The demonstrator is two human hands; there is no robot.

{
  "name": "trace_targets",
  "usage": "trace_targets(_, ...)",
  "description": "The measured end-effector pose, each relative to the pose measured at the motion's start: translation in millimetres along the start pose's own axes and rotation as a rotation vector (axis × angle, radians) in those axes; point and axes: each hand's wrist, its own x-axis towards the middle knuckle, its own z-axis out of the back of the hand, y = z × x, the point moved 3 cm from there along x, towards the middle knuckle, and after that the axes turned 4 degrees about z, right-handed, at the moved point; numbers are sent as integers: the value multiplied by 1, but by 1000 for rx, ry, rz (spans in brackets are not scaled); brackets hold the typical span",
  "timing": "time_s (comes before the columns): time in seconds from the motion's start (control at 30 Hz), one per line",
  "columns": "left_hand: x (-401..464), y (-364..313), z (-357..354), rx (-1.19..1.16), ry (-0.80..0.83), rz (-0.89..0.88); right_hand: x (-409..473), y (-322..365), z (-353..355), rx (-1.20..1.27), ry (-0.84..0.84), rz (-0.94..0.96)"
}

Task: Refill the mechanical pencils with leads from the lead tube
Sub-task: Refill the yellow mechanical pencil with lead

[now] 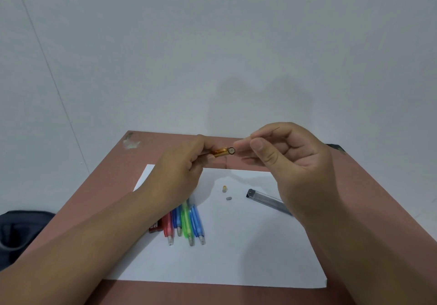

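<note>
1. Orange mechanical pencil [223,151] is held above the table's far edge, at about 12 o'clock from the paper's middle, its open end facing the right hand.
2. Left hand [182,172] curls its fingers round the pencil's barrel, hiding most of it.
3. Left forearm lies across the coloured pencils [186,222], at 9 o'clock on the white paper [236,257]; their far ends are hidden.
4. A small red item [156,227] beside them is half covered.
5. Two tiny caps [226,193] lie mid-paper.
6. Right hand [290,162] pinches a thin lead [275,130], barely visible.
7. Lead tube [264,199], at 3 o'clock, is partly hidden by that wrist.
</note>
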Motion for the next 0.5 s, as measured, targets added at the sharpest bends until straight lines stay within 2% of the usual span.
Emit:
trace_targets(0.33, 0, -4, 0, 21, -19, -96, 0, -1, 0, -6, 7, 22)
trace_targets(0.5, 0, -2, -1, 37, -9, -79, 0, -3, -1, 0, 16, 37)
